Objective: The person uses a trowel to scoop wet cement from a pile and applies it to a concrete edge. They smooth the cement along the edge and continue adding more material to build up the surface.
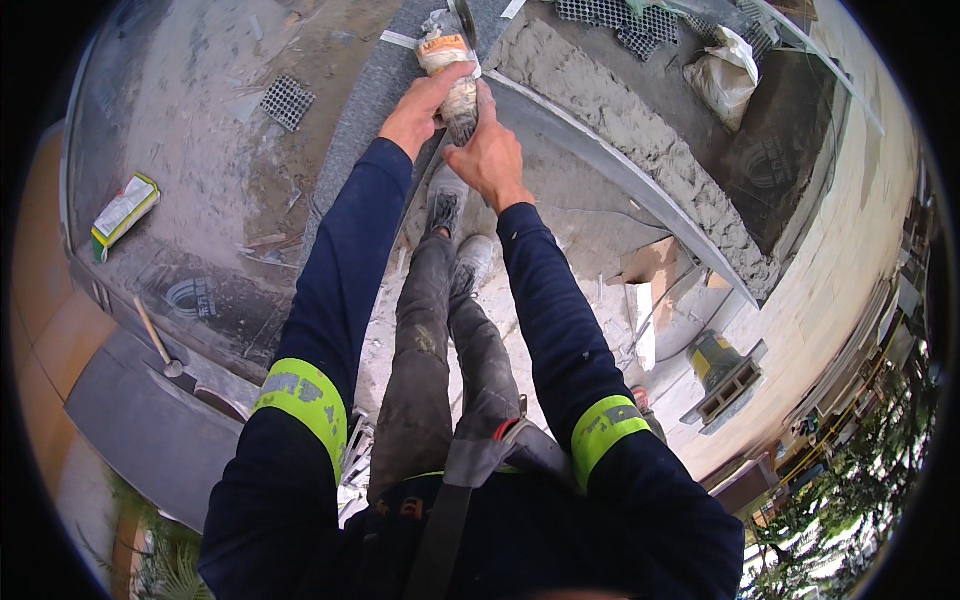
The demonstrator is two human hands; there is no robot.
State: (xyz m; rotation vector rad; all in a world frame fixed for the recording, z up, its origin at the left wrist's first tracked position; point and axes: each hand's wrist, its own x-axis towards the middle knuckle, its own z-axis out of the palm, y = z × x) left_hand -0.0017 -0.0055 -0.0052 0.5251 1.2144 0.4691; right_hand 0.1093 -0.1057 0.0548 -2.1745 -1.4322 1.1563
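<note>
Both my hands grip a dusty, pale cylindrical power tool (446,52) with an orange label and a dark metal blade at its top end. My left hand (425,110) wraps round its left side. My right hand (488,155) holds the lower right of its body, fingers curled. The tool is over a long grey stone slab (354,160), near its edge where it meets a raised strip of wet grey mortar (625,120).
My shoes (445,200) stand on a dusty floor. Around are a white bag (722,78), plastic grids (285,101), a green-and-yellow packet (124,215), a mallet (172,365), cardboard (645,262), a bucket (714,360) and a hollow block (728,392). Stacked boards and foliage lie at right.
</note>
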